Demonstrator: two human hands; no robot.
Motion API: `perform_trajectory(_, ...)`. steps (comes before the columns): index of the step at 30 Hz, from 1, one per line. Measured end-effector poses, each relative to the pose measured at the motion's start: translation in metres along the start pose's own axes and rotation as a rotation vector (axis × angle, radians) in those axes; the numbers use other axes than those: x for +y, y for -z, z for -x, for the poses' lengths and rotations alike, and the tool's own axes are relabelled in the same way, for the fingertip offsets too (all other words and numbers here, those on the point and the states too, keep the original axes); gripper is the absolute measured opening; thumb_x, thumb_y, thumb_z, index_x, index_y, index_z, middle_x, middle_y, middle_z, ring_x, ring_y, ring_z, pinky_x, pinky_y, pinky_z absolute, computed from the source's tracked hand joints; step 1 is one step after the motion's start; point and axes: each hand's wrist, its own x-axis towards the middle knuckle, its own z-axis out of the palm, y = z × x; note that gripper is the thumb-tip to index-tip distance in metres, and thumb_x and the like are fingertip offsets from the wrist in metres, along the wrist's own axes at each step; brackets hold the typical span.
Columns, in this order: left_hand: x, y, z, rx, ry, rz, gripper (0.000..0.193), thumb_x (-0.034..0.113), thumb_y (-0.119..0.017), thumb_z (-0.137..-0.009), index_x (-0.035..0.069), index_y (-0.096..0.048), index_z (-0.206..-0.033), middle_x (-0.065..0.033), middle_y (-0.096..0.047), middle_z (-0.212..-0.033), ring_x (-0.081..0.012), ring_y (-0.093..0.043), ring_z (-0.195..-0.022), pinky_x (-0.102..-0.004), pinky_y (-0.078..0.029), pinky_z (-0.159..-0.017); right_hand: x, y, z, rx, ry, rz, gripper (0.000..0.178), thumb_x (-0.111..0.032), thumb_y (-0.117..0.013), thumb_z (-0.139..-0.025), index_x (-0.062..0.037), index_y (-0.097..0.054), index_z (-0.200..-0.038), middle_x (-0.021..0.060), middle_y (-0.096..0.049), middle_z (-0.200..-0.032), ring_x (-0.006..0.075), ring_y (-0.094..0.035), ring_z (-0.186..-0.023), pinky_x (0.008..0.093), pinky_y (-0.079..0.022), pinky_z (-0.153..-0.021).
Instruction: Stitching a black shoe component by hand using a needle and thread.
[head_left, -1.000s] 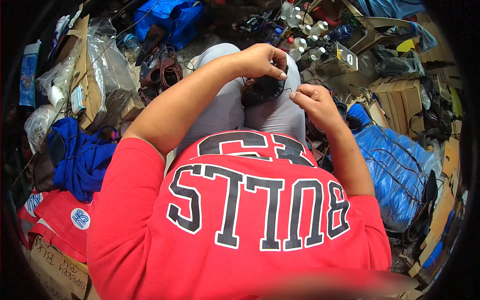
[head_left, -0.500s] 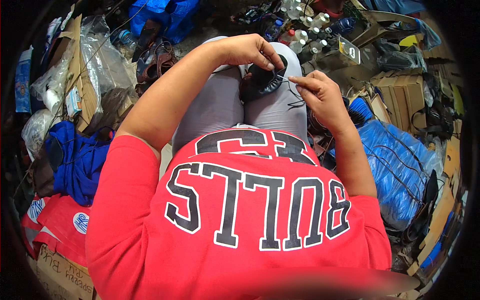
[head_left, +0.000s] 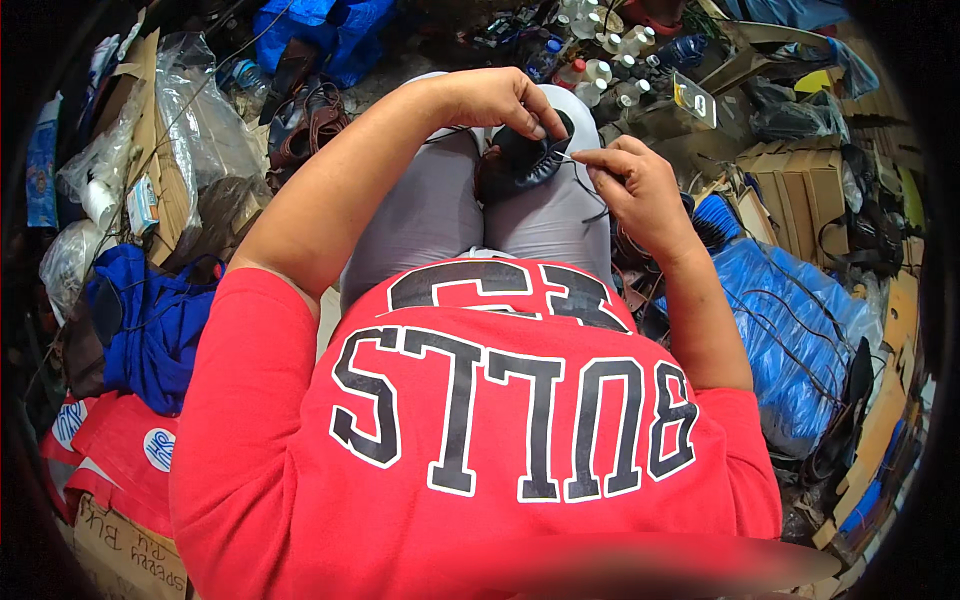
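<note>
A black leather shoe (head_left: 518, 178) rests on my grey-trousered lap, between and over my knees. My left hand (head_left: 508, 104) is closed on the shoe's upper edge, thumb and fingers pinching the rim of its opening. At the same edge, my right hand (head_left: 638, 188) pinches a thin, pale, needle-like tool (head_left: 566, 157), whose tip meets the leather. Whether the tip has gone through it I cannot tell. A dark cord (head_left: 592, 195) trails from the shoe below the fingers of my right hand.
Several small bottles (head_left: 600, 72) stand ahead of my knees. Brown laced shoes (head_left: 312, 120) and clear plastic bags (head_left: 205, 110) lie to the left, beside blue cloth (head_left: 160, 320). On the right are a blue plastic-wrapped bundle (head_left: 790, 340), folded cardboard (head_left: 800, 190) and a blue brush (head_left: 718, 218).
My right hand has shifted slightly left, toward the shoe, and less of the pale tool shows between its fingers and the leather. My left hand keeps its hold.
</note>
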Motion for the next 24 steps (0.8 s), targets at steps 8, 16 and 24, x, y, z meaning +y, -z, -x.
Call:
perform_trajectory(8, 0.001, -0.001, -0.002, 0.026, -0.032, -0.036, 0.026, 0.006, -0.066, -0.078, 0.005, -0.067, -0.104, -0.0054, -0.067, -0.100, -0.0133, -0.059, -0.093, -0.0261, -0.042, -0.089, 0.019, -0.011, -0.006, -0.048, -0.024, -0.049, 0.019, -0.007, -0.060, -0.080, -0.0109, -0.069, -0.097, 0.0071, -0.054, -0.078, 0.0204, -0.055, -0.074, 0.0294, -0.044, -0.066)
perform_trajectory(16, -0.003, 0.000, -0.009, 0.005, -0.031, -0.085, 0.026, 0.011, -0.068, -0.079, 0.006, -0.068, -0.104, -0.0045, -0.067, -0.096, -0.0125, -0.059, -0.091, -0.0267, -0.041, -0.089, 0.062, -0.007, -0.023, -0.271, -0.088, -0.386, 0.021, -0.008, -0.059, -0.083, -0.0134, -0.069, -0.100, 0.0012, -0.052, -0.087, 0.0133, -0.049, -0.087, 0.0237, -0.039, -0.078)
perform_trajectory(24, 0.002, -0.003, -0.001, 0.056, -0.017, -0.106, 0.029, 0.015, -0.071, -0.076, 0.006, -0.068, -0.103, -0.0071, -0.067, -0.095, -0.0142, -0.059, -0.091, -0.0276, -0.043, -0.087, 0.044, -0.019, -0.019, -0.152, -0.068, -0.383, 0.024, -0.001, -0.061, -0.079, -0.0127, -0.070, -0.097, -0.0007, -0.050, -0.078, 0.0098, -0.051, -0.077, 0.0224, -0.042, -0.070)
